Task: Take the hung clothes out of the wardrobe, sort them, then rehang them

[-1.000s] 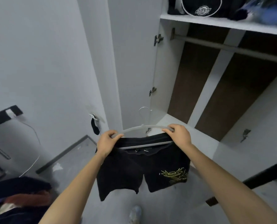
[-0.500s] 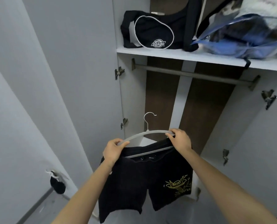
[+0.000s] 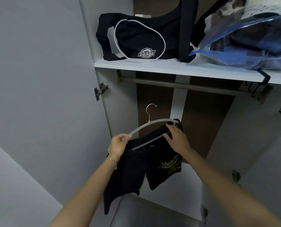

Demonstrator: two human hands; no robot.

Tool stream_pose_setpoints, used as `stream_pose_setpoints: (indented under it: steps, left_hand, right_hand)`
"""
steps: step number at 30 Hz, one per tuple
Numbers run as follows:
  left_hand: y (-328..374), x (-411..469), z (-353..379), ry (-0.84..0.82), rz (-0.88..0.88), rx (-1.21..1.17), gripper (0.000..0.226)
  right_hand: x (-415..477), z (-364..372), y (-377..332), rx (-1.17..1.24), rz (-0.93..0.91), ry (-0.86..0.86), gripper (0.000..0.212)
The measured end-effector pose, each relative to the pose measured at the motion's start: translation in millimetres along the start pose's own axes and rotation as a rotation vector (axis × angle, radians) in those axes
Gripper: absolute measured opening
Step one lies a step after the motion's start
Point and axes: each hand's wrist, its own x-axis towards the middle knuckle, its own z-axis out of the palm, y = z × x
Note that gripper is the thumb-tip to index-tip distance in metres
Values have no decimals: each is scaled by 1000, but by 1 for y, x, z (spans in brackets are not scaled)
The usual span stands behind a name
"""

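Note:
A pair of black shorts with a yellow emblem hangs folded over the bar of a white hanger with a metal hook. My left hand grips the hanger's left end. My right hand lies on the shorts at the hanger's right end, its fingers laid over the fabric and the lower bar. The hanger is tilted, right end higher, and sits in front of the open wardrobe, well below the bare metal clothes rail.
A white shelf above the rail carries a black Dickies bag and a blue plastic bag of clothes. The open left wardrobe door stands at my left. Hinges sit on both side panels.
My view has tilted up towards the rail and shelf. The hanger has risen and tilted, and my right hand has slid from the hanger's top onto the shorts.

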Motion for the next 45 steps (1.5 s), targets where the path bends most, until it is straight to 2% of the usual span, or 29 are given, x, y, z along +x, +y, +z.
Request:
stream_pose_setpoints:
  steps: [4, 10, 19, 33, 45]
  left_hand:
    - [10, 45, 16, 63, -13, -46, 19]
    - [38, 98, 32, 166, -54, -74, 20]
    - [66, 161, 55, 256, -35, -90, 18]
    - [56, 224, 59, 320, -150, -155, 19]
    - [42, 255, 41, 388, -152, -256, 25]
  right_hand:
    - [35, 8, 18, -6, -36, 6, 55]
    - [74, 14, 33, -47, -79, -117, 55]
    - [119, 1, 30, -39, -202, -22, 57]
    - [153, 1, 48, -83, -232, -118, 64]
    - [174, 12, 48, -106, -218, -195, 64]
